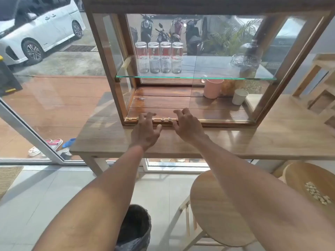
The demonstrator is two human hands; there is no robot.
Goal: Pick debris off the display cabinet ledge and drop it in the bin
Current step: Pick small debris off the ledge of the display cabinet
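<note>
1. The picking step is under way: both hands sit at the cabinet ledge [217,120], where pale debris [165,119] lies between them.
2. The left hand [145,131] and right hand [187,126] are spread, apparently empty.
3. Next comes pinching a scrap and carrying it to the bin [135,230] below.

Four glasses [159,57], pink cup [213,88]

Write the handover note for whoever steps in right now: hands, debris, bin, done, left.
Left hand: open, fingers spread over the cabinet ledge, holding nothing visible.
Right hand: open, fingers curled at the ledge, nothing visibly held.
Debris: small pale bits on the ledge track between the hands, more at its left end.
Bin: on the floor below the table.
Done: cannot tell.
Left: pick up the bits, drop them in the bin.
</note>
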